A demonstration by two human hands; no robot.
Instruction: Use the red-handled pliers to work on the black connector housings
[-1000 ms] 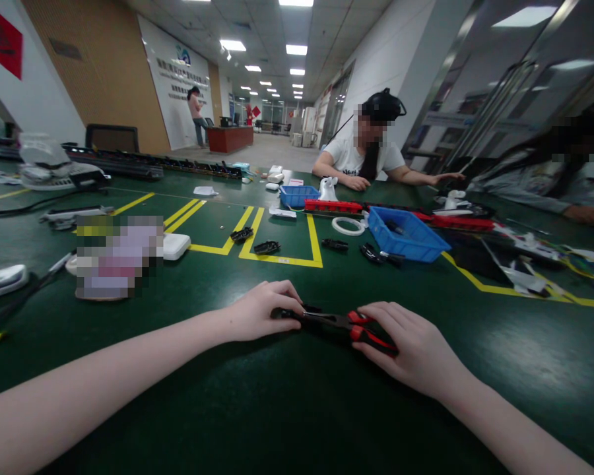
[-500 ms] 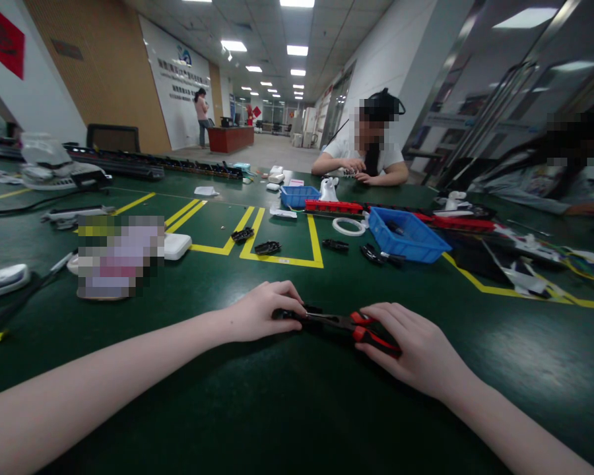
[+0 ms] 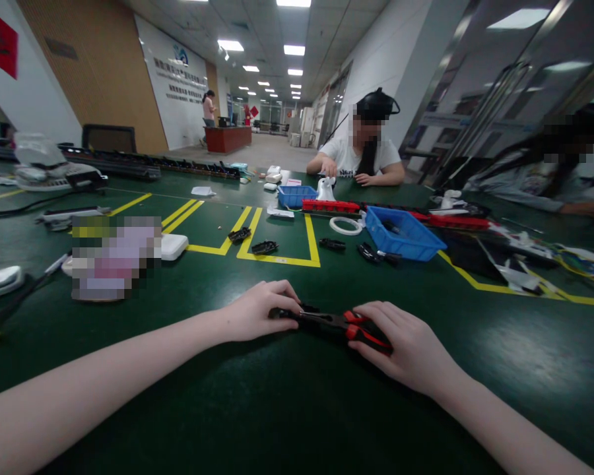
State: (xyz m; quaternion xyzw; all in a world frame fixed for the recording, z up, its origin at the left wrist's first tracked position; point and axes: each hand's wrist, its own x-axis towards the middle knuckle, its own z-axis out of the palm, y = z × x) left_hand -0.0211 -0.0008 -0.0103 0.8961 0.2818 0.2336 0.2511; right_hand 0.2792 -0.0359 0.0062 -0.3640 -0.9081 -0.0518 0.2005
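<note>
Between its thumb and fingers my left hand (image 3: 264, 310) pinches a small black part (image 3: 282, 313), which lies low over the green table. Much of that part is hidden by the fingers, and its exact kind does not show. My right hand (image 3: 400, 340) is wrapped round the red and black handles of long-nose pliers (image 3: 339, 321). The pliers point left, and their jaws reach the black part beside my left fingertips. Whether the jaws grip it, I cannot tell. Farther back lie similar black parts, one (image 3: 265, 247) inside a yellow taped outline and another (image 3: 332, 244) right of it.
A blue bin (image 3: 403, 237) stands beyond my right hand, with a white ring (image 3: 345, 226) beside it. A smaller blue bin (image 3: 297, 196) is farther back. At left lie a white case (image 3: 172, 247) and a blurred-out object. Across the table (image 3: 297, 409) sits a person (image 3: 361, 155).
The view has shifted slightly, so most things sit a little farther left. My hands keep their hold on the black part and pliers. The person opposite has moved a hand toward a white object.
</note>
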